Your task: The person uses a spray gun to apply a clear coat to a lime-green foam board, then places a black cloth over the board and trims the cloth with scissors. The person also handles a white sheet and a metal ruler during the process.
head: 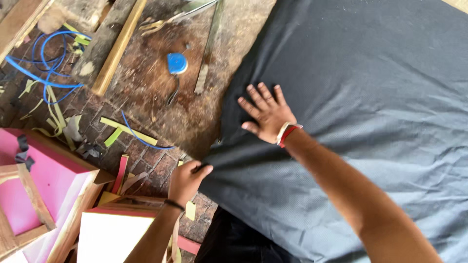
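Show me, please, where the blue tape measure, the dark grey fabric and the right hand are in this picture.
blue tape measure (177, 63): head view, middle of its round case.
dark grey fabric (370, 87): head view, bare stretch above the arm.
right hand (267, 114): head view, back of the hand, lying flat on the fabric.

Seen from above, the person's right hand (265, 113) lies flat and palm down, fingers spread and pointing away from the body, the bare forearm running back to the lower right (red and white bands circle the wrist). The left hand (187, 179) is curled into a pinch, thumb extended toward the right, a dark band at its wrist.
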Tool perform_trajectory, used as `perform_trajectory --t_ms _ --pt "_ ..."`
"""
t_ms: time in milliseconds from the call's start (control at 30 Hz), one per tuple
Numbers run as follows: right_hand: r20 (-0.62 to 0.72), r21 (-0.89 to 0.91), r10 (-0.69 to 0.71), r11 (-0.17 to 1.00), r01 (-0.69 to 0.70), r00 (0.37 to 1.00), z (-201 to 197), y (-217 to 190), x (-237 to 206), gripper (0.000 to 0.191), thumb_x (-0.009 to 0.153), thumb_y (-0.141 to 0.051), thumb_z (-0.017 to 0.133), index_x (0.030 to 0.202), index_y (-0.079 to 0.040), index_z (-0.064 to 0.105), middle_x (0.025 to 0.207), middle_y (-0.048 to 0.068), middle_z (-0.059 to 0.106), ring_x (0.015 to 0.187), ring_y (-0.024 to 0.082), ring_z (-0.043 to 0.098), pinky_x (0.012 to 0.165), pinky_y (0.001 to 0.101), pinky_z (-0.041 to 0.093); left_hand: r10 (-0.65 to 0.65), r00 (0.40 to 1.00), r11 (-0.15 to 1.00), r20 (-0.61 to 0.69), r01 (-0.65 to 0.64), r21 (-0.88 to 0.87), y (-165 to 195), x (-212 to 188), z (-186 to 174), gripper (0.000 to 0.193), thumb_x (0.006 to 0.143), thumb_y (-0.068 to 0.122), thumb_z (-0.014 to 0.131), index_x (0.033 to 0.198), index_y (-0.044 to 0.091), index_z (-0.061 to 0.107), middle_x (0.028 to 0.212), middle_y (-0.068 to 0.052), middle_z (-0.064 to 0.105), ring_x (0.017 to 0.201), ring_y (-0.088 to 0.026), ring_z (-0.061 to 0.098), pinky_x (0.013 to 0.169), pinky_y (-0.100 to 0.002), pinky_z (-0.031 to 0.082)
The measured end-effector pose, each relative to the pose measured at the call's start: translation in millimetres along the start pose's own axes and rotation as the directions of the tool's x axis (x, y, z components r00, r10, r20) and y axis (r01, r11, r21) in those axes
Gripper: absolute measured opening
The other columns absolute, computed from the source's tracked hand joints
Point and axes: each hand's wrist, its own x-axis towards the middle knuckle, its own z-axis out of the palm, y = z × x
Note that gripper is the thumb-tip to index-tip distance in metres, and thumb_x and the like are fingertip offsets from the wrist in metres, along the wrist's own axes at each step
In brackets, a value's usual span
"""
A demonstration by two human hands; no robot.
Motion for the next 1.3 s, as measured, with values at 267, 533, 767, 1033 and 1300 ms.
perform_trajectory --t_ms 267,533,767,1033,1300 --pt "0.053 0.097 -0.097 0.991 0.092 0.994 19.9 -131.6 -91.5 0.080 0.094 -0.070 0.036 0.161 -0.029 0.020 0.170 0.005 0.008 0.156 0.030 0.003 0.121 0.0589 -0.003 -0.014 0.975 0.984 -0.221 -0.026 -0.175 -32.6 -39.2 19.7 0.038 0.077 0.035 0.089 0.090 0.005 0.069 0.068 -0.007 0.069 0.061 -0.019 0.065 0.058 -0.034 0.051" --pt "-0.088 0.175 0.235 0.960 -0.217 0.968 28.2 -71.7 -140.8 0.074 0.099 -0.063 0.037 0.160 -0.021 0.030 0.166 0.010 0.028 0.153 0.031 0.022 0.119 0.0610 0.015 0.081 0.976 0.957 -0.202 -0.133 -0.259 15.4 -77.3 -6.7 0.039 0.082 0.028 0.087 0.103 0.004 0.063 0.068 -0.003 0.065 0.060 -0.011 0.061 0.057 -0.027 0.049" --pt "-0.076 0.188 0.350 0.925 -0.331 0.934 28.9 5.2 -73.0 0.070 0.099 -0.064 0.030 0.161 -0.031 0.024 0.169 0.007 0.009 0.154 0.029 0.006 0.117 0.0658 0.003 0.060 0.990 0.934 -0.129 -0.101 -0.342 20.1 -63.4 -28.4 0.034 0.082 0.021 0.087 0.095 0.004 0.062 0.063 -0.001 0.062 0.056 -0.006 0.055 0.052 -0.024 0.043" --pt "-0.092 0.078 0.314 0.948 -0.307 0.945 -2.3 -23.4 -73.4 0.070 0.100 -0.067 0.033 0.162 -0.035 0.025 0.171 0.009 0.011 0.155 0.036 0.006 0.116 0.0694 0.003 -0.017 0.998 0.987 -0.068 0.006 -0.158 -23.5 -49.9 -7.2 0.037 0.078 0.027 0.089 0.095 0.005 0.065 0.067 -0.003 0.068 0.060 -0.012 0.063 0.056 -0.029 0.051" --pt "0.210 0.114 -0.195 0.978 0.175 0.958 -3.7 -126.2 -69.4 0.073 0.094 -0.070 0.035 0.158 -0.040 0.020 0.169 0.000 0.003 0.155 0.030 -0.002 0.121 0.0631 -0.005 -0.013 0.999 0.882 0.043 0.031 -0.469 -48.8 -35.6 2.2 0.051 0.091 0.038 0.080 0.123 0.005 0.058 0.107 0.002 0.067 0.100 -0.011 0.068 0.081 -0.030 0.057"
